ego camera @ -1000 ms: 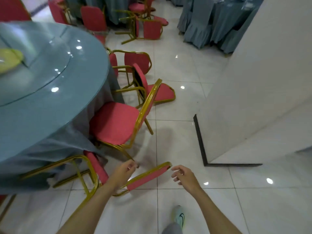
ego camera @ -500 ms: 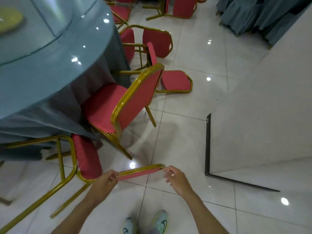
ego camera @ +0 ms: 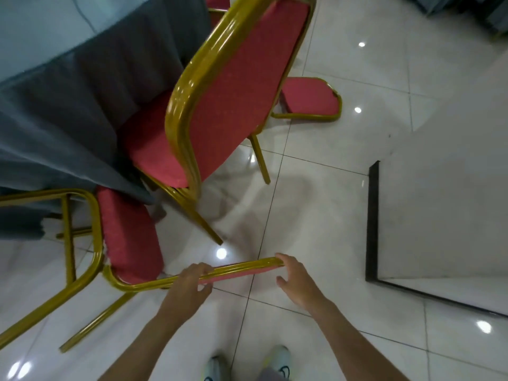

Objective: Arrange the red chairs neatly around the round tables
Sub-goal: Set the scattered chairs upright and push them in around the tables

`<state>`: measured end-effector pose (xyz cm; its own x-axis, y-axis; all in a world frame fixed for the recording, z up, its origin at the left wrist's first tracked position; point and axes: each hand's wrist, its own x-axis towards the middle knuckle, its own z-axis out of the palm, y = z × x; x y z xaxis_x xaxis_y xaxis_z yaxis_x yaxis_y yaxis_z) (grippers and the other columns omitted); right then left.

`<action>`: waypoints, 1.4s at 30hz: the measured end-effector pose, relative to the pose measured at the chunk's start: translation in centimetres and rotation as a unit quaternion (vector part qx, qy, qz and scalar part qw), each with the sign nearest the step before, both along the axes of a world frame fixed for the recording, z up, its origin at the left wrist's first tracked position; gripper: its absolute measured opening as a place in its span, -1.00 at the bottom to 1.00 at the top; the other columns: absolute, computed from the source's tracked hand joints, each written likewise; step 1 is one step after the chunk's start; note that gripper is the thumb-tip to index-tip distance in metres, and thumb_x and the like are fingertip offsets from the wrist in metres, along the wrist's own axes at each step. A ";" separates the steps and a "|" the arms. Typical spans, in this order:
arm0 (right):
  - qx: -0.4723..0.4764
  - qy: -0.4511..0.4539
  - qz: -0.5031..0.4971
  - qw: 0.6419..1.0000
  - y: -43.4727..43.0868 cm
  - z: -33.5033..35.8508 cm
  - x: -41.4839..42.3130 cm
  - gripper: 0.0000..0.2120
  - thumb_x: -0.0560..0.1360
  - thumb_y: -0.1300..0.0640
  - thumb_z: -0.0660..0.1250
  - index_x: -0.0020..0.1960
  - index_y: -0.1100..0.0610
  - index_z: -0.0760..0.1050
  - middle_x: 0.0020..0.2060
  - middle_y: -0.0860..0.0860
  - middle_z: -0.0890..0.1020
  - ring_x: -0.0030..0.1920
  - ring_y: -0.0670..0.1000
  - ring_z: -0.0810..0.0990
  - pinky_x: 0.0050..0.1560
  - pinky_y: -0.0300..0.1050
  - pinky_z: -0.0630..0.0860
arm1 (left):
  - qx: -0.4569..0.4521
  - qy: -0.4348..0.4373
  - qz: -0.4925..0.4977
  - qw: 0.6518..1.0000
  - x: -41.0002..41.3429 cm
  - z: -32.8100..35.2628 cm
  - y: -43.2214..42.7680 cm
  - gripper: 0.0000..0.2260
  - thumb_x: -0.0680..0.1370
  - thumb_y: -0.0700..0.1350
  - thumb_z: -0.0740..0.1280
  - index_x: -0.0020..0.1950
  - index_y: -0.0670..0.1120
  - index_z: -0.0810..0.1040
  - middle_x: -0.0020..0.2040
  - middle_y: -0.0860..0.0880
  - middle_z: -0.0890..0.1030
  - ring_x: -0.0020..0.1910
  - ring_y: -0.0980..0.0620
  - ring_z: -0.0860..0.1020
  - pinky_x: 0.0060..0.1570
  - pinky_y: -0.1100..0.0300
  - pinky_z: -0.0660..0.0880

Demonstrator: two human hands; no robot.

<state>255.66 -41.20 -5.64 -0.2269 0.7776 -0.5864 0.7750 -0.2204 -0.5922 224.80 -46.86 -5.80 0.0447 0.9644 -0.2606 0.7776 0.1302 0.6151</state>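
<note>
A second ago both were only reaching, now the left grip [ego camera: 189, 281] wraps the tipped chair [ego camera: 129, 235] by its back rail and the right grip [ego camera: 297, 281] hooks the rail's corner, so the chair, on the floor just left of them, looks ready to stand up.

Views: one only, so nothing is shared between views.
Position: worn on the person's head, above the red-cushioned chair with a gold metal frame [ego camera: 129, 237].
Direction: aimed forward and steeply down at the glossy white tiled floor [ego camera: 316, 215]; the pale shoes [ego camera: 277, 358] are caught at the bottom edge.
Nearness: close; the left grip [ego camera: 189, 284] and right grip [ego camera: 299, 281] are seen large in the lower middle.
Coverage: wide-angle; the round desk draped in grey-blue cloth [ego camera: 68, 105] is cut off at the upper left, the white wall with black skirting [ego camera: 439, 202] at the right.
</note>
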 end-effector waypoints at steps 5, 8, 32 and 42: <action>0.010 -0.098 0.139 0.985 1.3 -7.5 0.0 -0.24 0.61 0.12 0.35 0.66 -0.12 0.00 0.65 -0.08 0.09 0.65 0.03 0.06 0.61 0.18 0.15 | 0.000 0.074 -0.015 0.997 0.1 -6.4 0.6 -0.53 0.41 -0.06 0.57 0.30 0.04 0.58 0.17 0.08 0.62 0.17 -0.01 0.57 0.20 -0.03 0.53; 0.075 -0.142 0.157 0.974 2.6 -10.6 -0.3 -0.41 0.57 0.17 0.36 0.54 -0.06 0.26 0.45 -0.02 0.40 0.45 0.05 0.41 0.41 0.04 0.44 | -0.051 0.099 0.003 0.994 0.6 -8.7 1.1 -0.56 0.49 -0.01 0.50 0.35 0.09 0.53 0.22 0.10 0.59 0.26 0.00 0.53 0.36 -0.07 0.39; 0.257 -0.207 0.453 0.829 3.4 14.2 -8.4 -0.91 0.47 0.11 0.35 -0.07 0.02 0.63 -0.20 -0.01 0.63 -0.30 0.07 0.59 -0.22 -0.12 0.49 | -0.173 0.090 -0.062 0.979 0.5 12.6 1.2 -0.63 0.58 -0.01 0.34 0.39 0.11 0.46 0.26 0.03 0.53 0.23 -0.04 0.51 0.24 -0.04 0.47; 0.375 -0.107 0.454 0.801 1.0 29.2 -13.7 -0.87 0.37 -0.05 0.39 -0.29 -0.03 0.54 -0.38 -0.11 0.55 -0.42 -0.05 0.52 -0.40 -0.19 0.22 | -0.025 0.108 -0.108 0.988 -2.0 27.6 -0.6 -0.70 0.49 -0.09 0.33 0.19 0.13 0.63 0.04 0.04 0.70 0.01 -0.02 0.63 -0.13 0.14 0.44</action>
<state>242.00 -40.21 23.60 -0.8548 0.5019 -0.1324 0.5167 0.8469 -0.1257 222.82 -47.48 21.85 0.1871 0.9237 -0.3343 0.9027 -0.0274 0.4294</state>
